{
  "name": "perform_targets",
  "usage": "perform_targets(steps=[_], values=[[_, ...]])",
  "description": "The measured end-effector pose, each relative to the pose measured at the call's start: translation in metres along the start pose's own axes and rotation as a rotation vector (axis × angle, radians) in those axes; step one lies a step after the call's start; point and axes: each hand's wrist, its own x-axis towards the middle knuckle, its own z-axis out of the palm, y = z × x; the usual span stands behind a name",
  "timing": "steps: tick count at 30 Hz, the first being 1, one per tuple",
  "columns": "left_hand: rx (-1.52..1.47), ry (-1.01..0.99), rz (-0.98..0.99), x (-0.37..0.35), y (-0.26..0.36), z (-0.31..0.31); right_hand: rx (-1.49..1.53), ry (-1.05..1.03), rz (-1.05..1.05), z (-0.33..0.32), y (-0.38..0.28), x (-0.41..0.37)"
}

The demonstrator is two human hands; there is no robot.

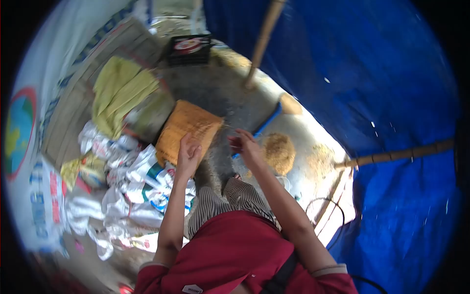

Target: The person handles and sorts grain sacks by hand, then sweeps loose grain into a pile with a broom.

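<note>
My left hand (189,156) is raised in front of the orange-brown woven sack (183,125), its fingers loosely bent and apart. Nothing shows in its grasp. Just right of the sack, my right hand (245,146) hovers above the floor with fingers half curled and spaced, slightly blurred; I see nothing held there. The sack looks full and lies on the concrete floor. Whether the left fingertips touch it cannot be told from this angle.
White plastic sacks (132,183) lie heaped at left, below a yellow-green cloth or sack (120,90). A pile of brownish grain-like material (279,153) sits at right beside a blue pole (268,120). Bamboo poles (264,41) stand by the blue tarp (372,73). A dark box (189,50) is behind.
</note>
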Motion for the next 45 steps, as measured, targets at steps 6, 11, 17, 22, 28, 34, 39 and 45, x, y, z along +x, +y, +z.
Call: perform_targets(steps=[6,11,17,22,28,34,39,45], values=[[0.294,-0.322,0.439,0.016,0.038,0.118,0.587,-0.160,0.296,0.011,-0.018,0.007],[0.644,-0.275,0.434,0.063,0.041,0.132,0.698,-0.217,-0.015,0.002,-0.001,0.046],[0.501,-0.306,0.010,0.197,-0.069,0.118,0.100,0.116,-0.247,0.044,-0.096,0.030],[-0.136,-0.674,0.001,0.143,0.054,0.135,-0.937,0.428,-0.834,0.058,-0.103,0.056],[-0.765,-0.957,-0.463,0.121,0.133,0.134,-0.911,0.866,-0.734,-0.022,-0.100,0.083],[0.047,-0.820,0.454,0.108,0.096,0.172,0.560,0.135,-0.355,-0.034,-0.068,0.073],[0.501,-0.615,0.652,0.111,0.104,0.179,0.795,-0.469,-0.228,-0.017,-0.089,0.052],[0.462,-0.475,0.743,0.104,0.110,0.202,0.698,-0.279,-0.213,-0.014,-0.143,0.013]])
